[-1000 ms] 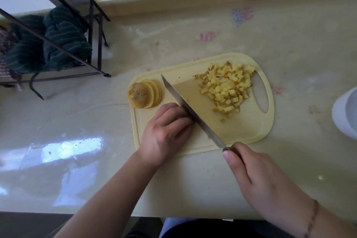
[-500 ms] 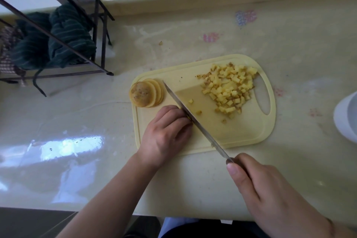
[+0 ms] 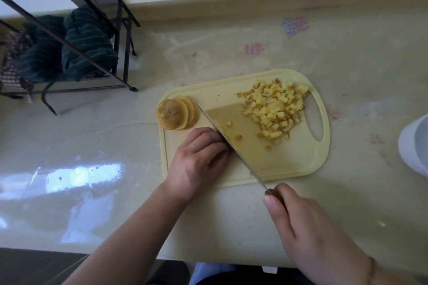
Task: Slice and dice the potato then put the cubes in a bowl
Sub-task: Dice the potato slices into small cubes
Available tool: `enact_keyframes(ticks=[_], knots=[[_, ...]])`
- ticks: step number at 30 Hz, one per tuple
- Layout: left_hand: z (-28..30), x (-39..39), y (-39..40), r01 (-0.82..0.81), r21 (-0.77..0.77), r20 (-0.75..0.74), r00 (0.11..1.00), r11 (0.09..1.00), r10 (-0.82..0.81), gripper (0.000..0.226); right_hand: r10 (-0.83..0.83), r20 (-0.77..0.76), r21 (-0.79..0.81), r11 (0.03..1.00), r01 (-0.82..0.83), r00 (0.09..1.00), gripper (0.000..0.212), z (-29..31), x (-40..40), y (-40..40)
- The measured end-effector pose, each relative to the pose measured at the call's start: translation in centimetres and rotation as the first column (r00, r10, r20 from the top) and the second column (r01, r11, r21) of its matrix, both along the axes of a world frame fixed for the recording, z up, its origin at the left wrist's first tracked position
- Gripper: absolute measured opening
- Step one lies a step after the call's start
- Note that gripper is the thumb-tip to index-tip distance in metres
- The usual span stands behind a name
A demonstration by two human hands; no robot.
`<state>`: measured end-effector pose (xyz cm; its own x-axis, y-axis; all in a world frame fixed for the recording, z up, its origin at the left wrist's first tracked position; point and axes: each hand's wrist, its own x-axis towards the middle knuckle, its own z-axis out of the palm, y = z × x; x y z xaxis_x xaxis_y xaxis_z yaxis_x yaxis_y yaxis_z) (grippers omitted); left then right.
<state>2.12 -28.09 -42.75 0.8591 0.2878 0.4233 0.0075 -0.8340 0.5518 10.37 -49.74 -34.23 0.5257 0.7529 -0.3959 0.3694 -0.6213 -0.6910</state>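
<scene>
**Kitchen counter, potato dicing partway done**

Pale, glossy countertop fills the view, with a cream cutting board [image 3: 301, 164] at its centre. On the board, under the curled fingers of the left hand [image 3: 199, 159], lies the piece of potato now being cut; the hand hides nearly all of it, so only a sliver shows against the blade. The knife [image 3: 231, 143] runs diagonally from about 10 o'clock to 4 o'clock across the board, its edge down against that piece and touching the left knuckles. The right hand [image 3: 308, 233], at 5 o'clock off the board's near edge, is clenched around the knife handle.

Just right of the blade sit a few loose cubes [image 3: 238, 137]. At 1 o'clock on the board, beside its handle slot, is a heap of diced potato [image 3: 273, 109]. At 9 o'clock, on the board's left edge, a short stack of round potato slices [image 3: 176, 113] waits uncut.

Judging by this, slicing looks finished and dicing is perhaps two thirds through: the held piece and the stacked rounds remain. No cubes have gone into a bowl yet. A white bowl [image 3: 414, 146] shows partly at 3 o'clock on the counter, well apart from the board.

At 10 o'clock stands a dark metal rack [image 3: 120, 30] holding green striped cloth [image 3: 88, 44].
</scene>
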Motion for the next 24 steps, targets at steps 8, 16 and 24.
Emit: enact_keyframes(ticks=[8,16,24], knots=[[-0.1,-0.1,-0.1,0.008,0.017,-0.009,1.000,1.000,-0.008,0.006,-0.088,-0.010,0.015,0.996,0.088,0.996,0.056,0.3,1.0,-0.8],[0.5,-0.6,0.0,0.001,-0.026,-0.009,1.000,1.000,-0.001,0.009,-0.111,-0.018,0.027,0.993,0.112,0.994,0.051,0.5,0.6,-0.5],[0.2,-1.3,0.3,0.015,0.033,-0.037,0.999,0.999,-0.014,0.006,-0.060,-0.046,0.006,0.998,0.060,0.997,0.053,1.2,-0.5,-0.8]])
